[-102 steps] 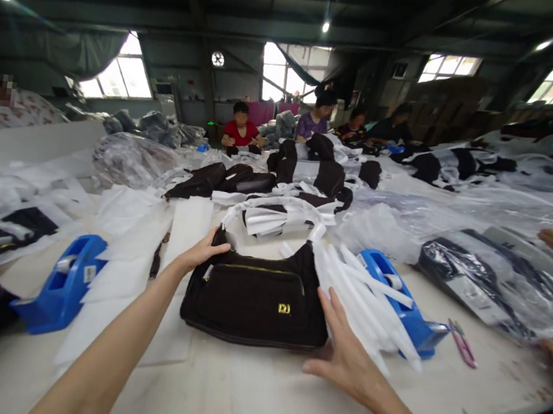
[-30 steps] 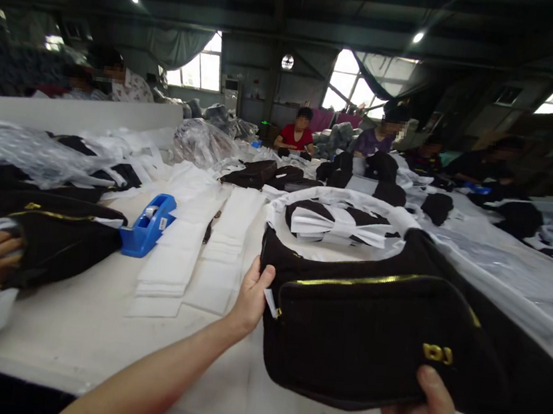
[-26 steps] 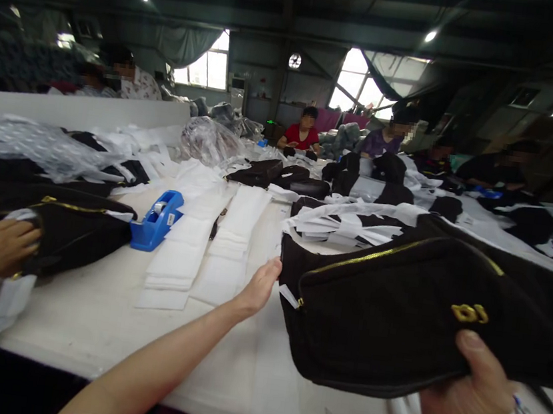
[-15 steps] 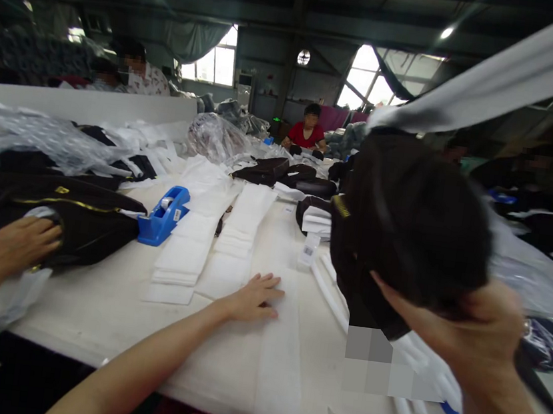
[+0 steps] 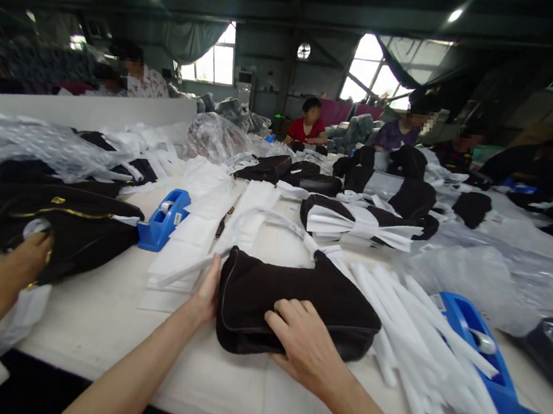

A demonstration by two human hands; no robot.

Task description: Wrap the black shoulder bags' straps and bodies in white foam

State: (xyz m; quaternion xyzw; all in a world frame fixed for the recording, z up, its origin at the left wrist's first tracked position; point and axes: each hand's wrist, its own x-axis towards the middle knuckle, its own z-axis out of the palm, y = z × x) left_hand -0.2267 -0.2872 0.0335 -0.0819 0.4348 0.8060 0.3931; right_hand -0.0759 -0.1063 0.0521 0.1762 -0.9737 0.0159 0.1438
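A black handbag (image 5: 267,283) lies tilted on the table in front of me, its strap (image 5: 275,215) wrapped in white and arching behind it. My left hand (image 5: 205,292) grips the bag's left end, with the thumb showing and the other fingers mostly hidden behind it. Across the lower front, my right hand (image 5: 303,341) is closed on the bag, its fingers on the cloth and the thumb at the bottom edge. A flat white strip (image 5: 295,404) runs out from under the bag toward me.
Folded white sheets (image 5: 176,262) lie left, beside a blue tape dispenser (image 5: 163,223). White foam tubes (image 5: 416,338) and another blue dispenser (image 5: 498,375) are right. A co-worker's hand (image 5: 22,263) works on a black bag (image 5: 86,237) at far left. More black bags (image 5: 389,194) sit behind.
The handbag has come down from my raised right hand onto the table over the white strip. My left hand has left the strip and taken the bag's left end.
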